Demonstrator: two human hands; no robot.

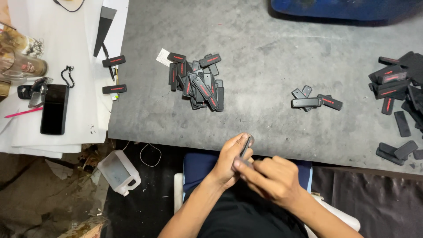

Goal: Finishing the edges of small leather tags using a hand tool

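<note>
Both hands meet over the lap, below the table (264,48) edge: left hand (231,159) grips a small dark tag (246,147) upright; right hand (271,176) pinches its lower end. Finished-looking pile (197,81) ahead-left, smaller group (313,101) ahead-right, within reach.

A small dark piece (246,147) sits mostly hidden between the left hand (231,159) and right hand (269,178). The right-hand pile of black tags (398,83) and the blue container (343,9) run off frame.
</note>
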